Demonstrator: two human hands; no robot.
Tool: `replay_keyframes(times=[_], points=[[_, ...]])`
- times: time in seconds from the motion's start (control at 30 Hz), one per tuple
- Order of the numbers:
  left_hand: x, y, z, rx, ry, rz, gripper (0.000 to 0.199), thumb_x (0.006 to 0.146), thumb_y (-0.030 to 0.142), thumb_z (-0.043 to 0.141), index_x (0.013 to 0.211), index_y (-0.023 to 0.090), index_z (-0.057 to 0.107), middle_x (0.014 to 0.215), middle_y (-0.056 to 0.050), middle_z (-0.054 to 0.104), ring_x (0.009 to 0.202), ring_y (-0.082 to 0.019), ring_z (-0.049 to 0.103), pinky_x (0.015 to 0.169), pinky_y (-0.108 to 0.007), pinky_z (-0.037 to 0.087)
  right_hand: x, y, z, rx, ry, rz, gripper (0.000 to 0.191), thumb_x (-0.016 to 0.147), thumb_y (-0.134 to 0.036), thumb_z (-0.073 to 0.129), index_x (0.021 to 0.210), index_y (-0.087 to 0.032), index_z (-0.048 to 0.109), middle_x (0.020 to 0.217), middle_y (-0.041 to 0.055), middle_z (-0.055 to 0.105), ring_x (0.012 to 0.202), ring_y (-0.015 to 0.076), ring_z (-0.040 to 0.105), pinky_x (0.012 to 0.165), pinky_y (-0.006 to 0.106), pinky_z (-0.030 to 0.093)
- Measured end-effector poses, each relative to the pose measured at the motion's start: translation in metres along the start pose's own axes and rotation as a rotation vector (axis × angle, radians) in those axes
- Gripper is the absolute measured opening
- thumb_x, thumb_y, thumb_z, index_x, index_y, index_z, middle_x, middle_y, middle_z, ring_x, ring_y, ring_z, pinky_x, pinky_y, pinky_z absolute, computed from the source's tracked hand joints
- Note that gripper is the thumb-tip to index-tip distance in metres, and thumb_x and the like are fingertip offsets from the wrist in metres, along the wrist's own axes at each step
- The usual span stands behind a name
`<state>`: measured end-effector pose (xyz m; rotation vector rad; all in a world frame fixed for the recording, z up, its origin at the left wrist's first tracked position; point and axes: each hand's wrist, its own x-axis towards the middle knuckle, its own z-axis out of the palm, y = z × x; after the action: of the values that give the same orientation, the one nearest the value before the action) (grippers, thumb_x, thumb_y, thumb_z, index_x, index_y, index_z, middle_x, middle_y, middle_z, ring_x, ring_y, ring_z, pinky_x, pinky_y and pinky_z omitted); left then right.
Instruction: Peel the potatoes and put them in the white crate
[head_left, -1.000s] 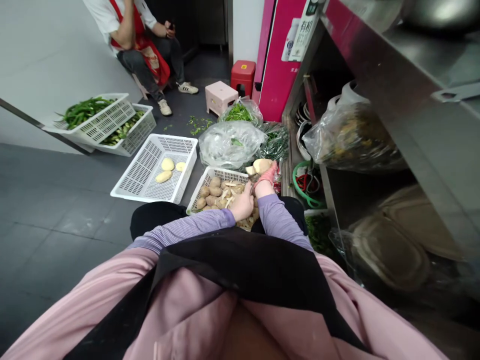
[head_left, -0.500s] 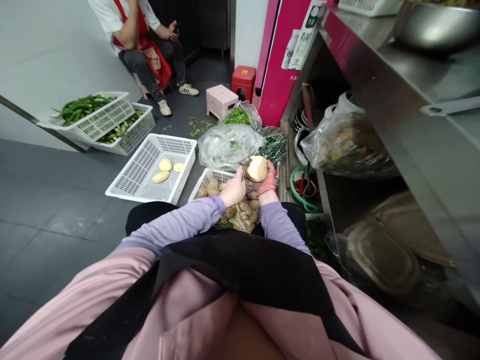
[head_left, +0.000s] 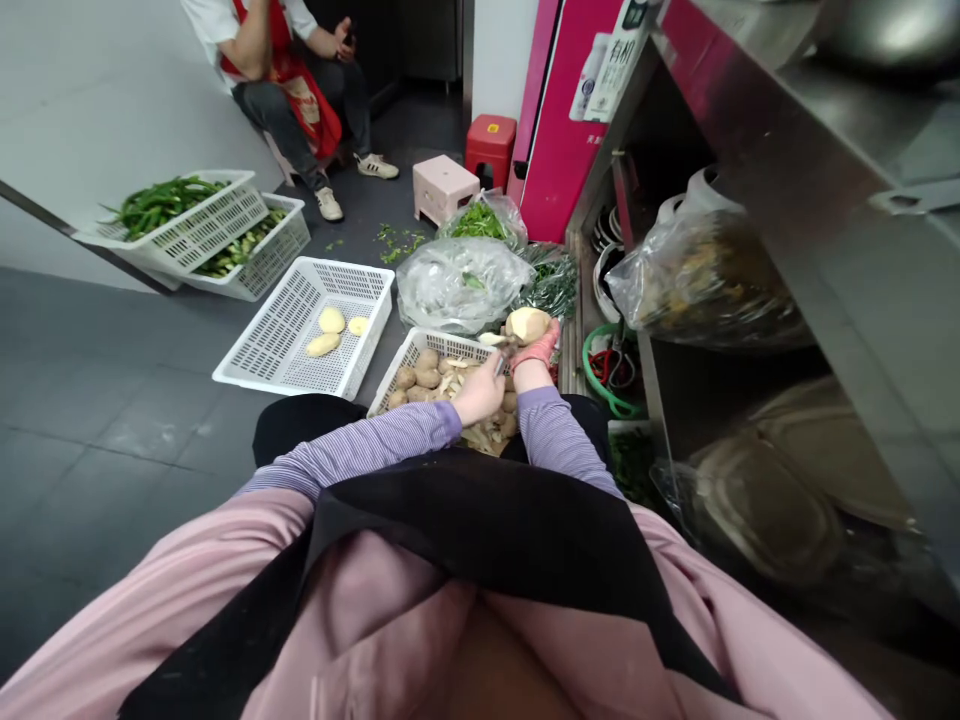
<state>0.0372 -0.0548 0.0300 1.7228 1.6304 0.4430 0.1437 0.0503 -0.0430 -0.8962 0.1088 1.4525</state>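
Note:
My right hand, in a pinkish-red glove, is closed around a large potato, mostly peeled and pale. My left hand grips a peeler, its head blurred close to the potato's near left side. Both hands are over a white basket between my knees. In it lie several unpeeled potatoes, with peel shavings on top. To the left, a larger white basket holds 3 pale peeled pieces.
Clear plastic bags with greens lie beyond the hands. Two stacked crates of green vegetables lean at the left wall. A metal shelf runs along my right, with a green basket below. A person sits beyond, near two stools.
My left hand has come down and nearer to me with the peeler. The potato in my right hand has turned and shifted slightly right and away.

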Motion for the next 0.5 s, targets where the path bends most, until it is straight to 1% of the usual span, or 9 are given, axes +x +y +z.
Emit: replay_keyframes(times=[0.03,0.1,0.13,0.2,0.3,0.33,0.4,0.43,0.5], points=[[0.002,-0.001,-0.005,-0.024,0.056,0.011,0.060,0.100,0.014,0.049,0.159,0.011,0.050,0.132,-0.017,0.075,0.124,-0.028,0.072,0.114,-0.038,0.053,-0.001,-0.002,0.000,0.021,-0.010,0.024,0.058,0.096,-0.068,0.034,0.104,-0.025,0.072,0.079,0.0014,0.074,0.085,0.0227,0.074,0.083,0.048,0.066],[0.016,-0.001,-0.023,-0.075,0.130,0.028,0.060,0.100,0.014,0.048,0.159,0.009,0.050,0.131,-0.015,0.076,0.124,-0.028,0.071,0.117,-0.038,0.051,-0.005,-0.004,-0.001,0.055,-0.092,0.085,0.059,0.094,-0.072,0.037,0.107,-0.027,0.072,0.085,0.0015,0.077,0.091,0.0239,0.074,0.084,0.050,0.066],[0.023,0.000,-0.033,-0.098,0.140,0.043,0.059,0.100,0.014,0.048,0.159,0.010,0.051,0.130,-0.014,0.076,0.124,-0.027,0.072,0.117,-0.038,0.051,-0.008,-0.006,-0.001,0.061,-0.156,0.113,0.061,0.093,-0.075,0.037,0.109,-0.028,0.073,0.088,0.0017,0.078,0.095,0.0244,0.075,0.086,0.050,0.066],[0.032,0.000,-0.048,-0.113,0.119,0.077,0.060,0.098,0.013,0.051,0.158,0.010,0.053,0.130,-0.013,0.077,0.125,-0.027,0.071,0.118,-0.039,0.051,-0.016,-0.008,-0.001,0.064,-0.272,0.162,0.065,0.094,-0.078,0.035,0.110,-0.027,0.073,0.089,0.0028,0.079,0.101,0.0255,0.075,0.089,0.051,0.065],[0.025,-0.005,-0.058,-0.046,0.114,0.132,0.063,0.098,0.012,0.051,0.161,0.009,0.050,0.145,-0.016,0.069,0.136,-0.027,0.066,0.123,-0.038,0.046,-0.029,-0.011,-0.003,0.051,-0.382,0.213,0.060,0.100,-0.072,0.037,0.114,-0.025,0.072,0.092,0.0043,0.081,0.111,0.0262,0.075,0.097,0.051,0.064],[0.020,-0.008,-0.060,-0.009,0.108,0.143,0.064,0.099,0.012,0.050,0.162,0.008,0.048,0.148,-0.017,0.067,0.138,-0.027,0.064,0.124,-0.038,0.044,-0.033,-0.012,-0.004,0.043,-0.394,0.222,0.056,0.102,-0.067,0.038,0.115,-0.024,0.072,0.094,0.0046,0.082,0.113,0.0260,0.074,0.099,0.052,0.063],[0.011,-0.012,-0.065,0.061,0.066,0.157,0.064,0.099,0.013,0.050,0.163,0.009,0.047,0.148,-0.017,0.067,0.139,-0.027,0.064,0.123,-0.037,0.045,-0.039,-0.013,-0.007,0.015,-0.389,0.246,0.049,0.104,-0.058,0.040,0.117,-0.022,0.072,0.098,0.0057,0.083,0.114,0.0258,0.075,0.101,0.052,0.063],[0.011,-0.013,-0.068,0.087,0.042,0.161,0.063,0.098,0.013,0.051,0.161,0.011,0.049,0.145,-0.015,0.069,0.138,-0.027,0.064,0.122,-0.036,0.045,-0.041,-0.012,-0.008,-0.007,-0.373,0.265,0.049,0.105,-0.057,0.041,0.116,-0.021,0.072,0.098,0.0065,0.083,0.113,0.0260,0.075,0.101,0.053,0.063],[0.017,-0.009,-0.078,0.083,0.024,0.150,0.059,0.095,0.014,0.056,0.154,0.014,0.058,0.137,-0.012,0.074,0.133,-0.027,0.067,0.119,-0.034,0.048,-0.043,-0.010,-0.010,-0.067,-0.315,0.301,0.049,0.105,-0.060,0.043,0.113,-0.020,0.072,0.094,0.0074,0.082,0.110,0.0267,0.076,0.098,0.053,0.064]])
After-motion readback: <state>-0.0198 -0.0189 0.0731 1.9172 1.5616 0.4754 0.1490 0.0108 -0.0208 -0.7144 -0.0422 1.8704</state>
